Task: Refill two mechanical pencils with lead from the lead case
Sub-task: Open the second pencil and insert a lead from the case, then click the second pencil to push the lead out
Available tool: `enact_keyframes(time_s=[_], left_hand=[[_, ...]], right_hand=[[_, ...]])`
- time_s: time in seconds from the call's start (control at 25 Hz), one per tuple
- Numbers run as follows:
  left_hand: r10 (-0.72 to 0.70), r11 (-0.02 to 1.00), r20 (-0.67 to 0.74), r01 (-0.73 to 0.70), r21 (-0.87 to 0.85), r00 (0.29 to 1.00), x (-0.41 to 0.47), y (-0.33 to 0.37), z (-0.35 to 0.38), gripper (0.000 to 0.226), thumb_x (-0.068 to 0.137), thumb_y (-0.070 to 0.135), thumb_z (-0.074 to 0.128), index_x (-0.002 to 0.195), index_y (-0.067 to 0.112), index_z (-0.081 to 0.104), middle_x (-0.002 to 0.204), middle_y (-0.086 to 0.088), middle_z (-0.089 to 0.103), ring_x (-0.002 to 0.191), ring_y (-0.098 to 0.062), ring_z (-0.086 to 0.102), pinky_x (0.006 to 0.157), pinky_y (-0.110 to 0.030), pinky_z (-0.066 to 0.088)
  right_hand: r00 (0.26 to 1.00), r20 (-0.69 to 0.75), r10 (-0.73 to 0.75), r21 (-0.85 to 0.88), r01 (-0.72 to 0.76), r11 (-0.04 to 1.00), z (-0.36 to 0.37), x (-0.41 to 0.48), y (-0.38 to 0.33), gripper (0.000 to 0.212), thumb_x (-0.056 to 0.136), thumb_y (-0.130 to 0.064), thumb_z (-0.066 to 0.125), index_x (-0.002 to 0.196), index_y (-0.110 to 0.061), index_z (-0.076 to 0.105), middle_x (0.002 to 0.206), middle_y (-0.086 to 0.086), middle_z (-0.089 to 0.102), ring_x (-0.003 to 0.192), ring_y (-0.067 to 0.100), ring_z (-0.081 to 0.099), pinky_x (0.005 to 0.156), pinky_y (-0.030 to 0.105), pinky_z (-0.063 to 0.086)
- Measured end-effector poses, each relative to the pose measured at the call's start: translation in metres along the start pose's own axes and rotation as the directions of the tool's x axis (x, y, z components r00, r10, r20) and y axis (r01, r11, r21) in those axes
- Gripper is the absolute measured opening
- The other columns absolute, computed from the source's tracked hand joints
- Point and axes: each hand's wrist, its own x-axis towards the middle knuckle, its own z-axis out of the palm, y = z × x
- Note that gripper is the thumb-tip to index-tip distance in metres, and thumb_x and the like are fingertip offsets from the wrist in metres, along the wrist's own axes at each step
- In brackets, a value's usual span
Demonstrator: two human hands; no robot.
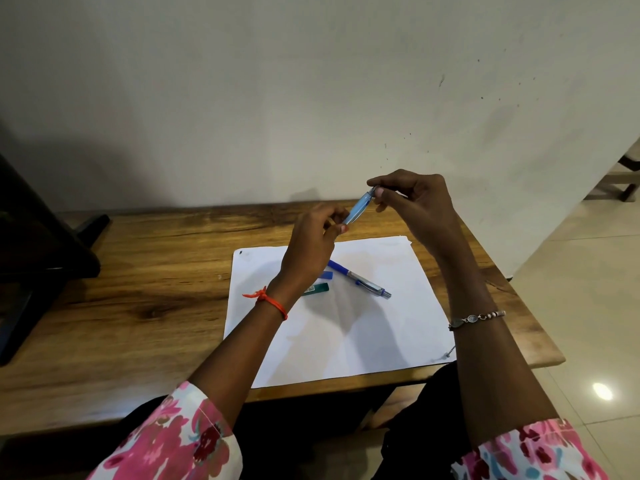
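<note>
Light-blue translucent plastic pencil (358,206) hangs mid-frame, left hand (311,251) pinching its lower end, right hand (415,202) pinching its cap; a loosened cap could drop beyond the white paper sheet (381,341).

wooden table (145,271) under white paper (381,334)

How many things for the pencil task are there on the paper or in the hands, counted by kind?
Mechanical pencils: 2, the light blue pencil held between the left hand and the right hand, and the dark blue pencil on the white paper.
Small cases: 2, the green case and the blue case.
Total: 4
</note>
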Motion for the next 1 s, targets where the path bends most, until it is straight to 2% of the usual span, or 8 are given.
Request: enact_keyframes(time_s=[0.16, 0.32, 0.4, 0.64, 0.76, 0.8, 0.88, 1.0], left_hand=[[0.004, 1.0, -0.008, -0.004, -0.01, 1.0, -0.001, -0.001, 0.0, 0.017, 0.083, 0.001, 0.059, 0.098, 0.002, 0.066, 0.096, -0.011, 0.066, 0.081, -0.015, 0.056, 0.065, -0.014, 0.044], [-0.019, 0.998, -0.028, 0.018, -0.058, 0.999, 0.001, -0.002, -0.003, 0.018, 0.082, 0.0, 0.06, 0.099, 0.003, 0.068, 0.094, -0.008, 0.065, 0.084, -0.02, 0.058, 0.073, -0.03, 0.049], [-0.023, 0.997, -0.022, 0.021, -0.073, 1.0, 0.002, -0.002, -0.005, 0.018, 0.082, 0.0, 0.061, 0.098, 0.003, 0.068, 0.091, -0.005, 0.064, 0.083, -0.018, 0.057, 0.074, -0.03, 0.048], [0.016, 0.986, -0.006, -0.017, -0.167, 1.0, 0.005, 0.005, -0.001, 0.018, 0.082, 0.002, 0.062, 0.099, 0.003, 0.067, 0.089, -0.003, 0.063, 0.074, -0.011, 0.057, 0.066, -0.01, 0.045], [-0.116, 0.937, 0.072, 0.133, -0.324, 0.991, 0.002, 0.009, 0.001, 0.016, 0.085, 0.011, 0.062, 0.1, 0.013, 0.067, 0.082, 0.005, 0.066, 0.073, -0.003, 0.06, 0.066, -0.013, 0.051], [-0.181, 0.891, 0.119, 0.214, -0.401, 0.976, 0.0, 0.01, 0.001, 0.013, 0.086, 0.014, 0.06, 0.097, 0.016, 0.067, 0.082, 0.006, 0.066, 0.074, -0.003, 0.062, 0.065, -0.016, 0.054], [-0.294, 0.757, 0.241, 0.379, -0.532, 0.925, -0.002, 0.007, 0.0, 0.012, 0.09, 0.018, 0.055, 0.094, 0.015, 0.066, 0.083, 0.003, 0.067, 0.076, -0.008, 0.065, 0.066, -0.023, 0.057], [-0.4, 0.638, 0.447, 0.593, -0.491, 0.8, -0.007, 0.001, -0.001, 0.014, 0.09, 0.014, 0.055, 0.093, 0.007, 0.067, 0.086, -0.003, 0.07, 0.075, -0.011, 0.068, 0.069, -0.027, 0.058]], right_hand=[[1.0, 0.018, 0.009, -0.001, -0.009, 1.0, 0.001, -0.001, 0.001, 0.022, 0.088, 0.003, 0.058, 0.109, 0.006, 0.065, 0.092, 0.009, 0.066, 0.064, -0.002, 0.061, 0.065, 0.012, 0.048], [0.999, 0.024, 0.025, 0.032, -0.026, 0.999, 0.0, -0.001, 0.003, 0.021, 0.087, 0.006, 0.058, 0.106, 0.01, 0.065, 0.087, 0.01, 0.065, 0.062, -0.001, 0.06, 0.062, 0.01, 0.046], [0.999, 0.027, 0.035, 0.09, -0.038, 0.995, 0.0, -0.001, 0.004, 0.022, 0.086, 0.008, 0.058, 0.106, 0.011, 0.065, 0.087, 0.012, 0.065, 0.063, 0.002, 0.062, 0.063, 0.013, 0.049], [0.977, 0.092, 0.19, 0.362, -0.211, 0.908, 0.01, 0.003, 0.009, 0.019, 0.089, 0.0, 0.056, 0.104, -0.006, 0.066, 0.091, 0.01, 0.068, 0.08, 0.018, 0.067, 0.073, 0.028, 0.056], [0.968, 0.132, 0.215, 0.414, -0.251, 0.875, 0.025, 0.004, 0.006, 0.019, 0.096, -0.013, 0.048, 0.093, -0.008, 0.065, 0.084, 0.007, 0.067, 0.079, 0.017, 0.066, 0.072, 0.029, 0.054], [0.967, 0.101, 0.233, 0.501, -0.252, 0.828, 0.026, 0.005, 0.004, 0.025, 0.098, -0.019, 0.043, 0.087, -0.009, 0.063, 0.076, 0.005, 0.065, 0.076, 0.018, 0.065, 0.072, 0.03, 0.053], [0.955, 0.059, 0.291, 0.741, -0.237, 0.628, 0.022, 0.008, -0.001, 0.036, 0.101, -0.033, 0.035, 0.077, -0.013, 0.053, 0.057, -0.001, 0.052, 0.058, 0.017, 0.057, 0.063, 0.03, 0.052], [0.935, 0.065, 0.349, 0.898, -0.207, 0.388, 0.008, 0.008, -0.004, 0.054, 0.098, -0.053, 0.027, 0.061, -0.016, 0.042, 0.042, -0.005, 0.029, 0.036, 0.009, 0.029, 0.037, 0.018, 0.028]])
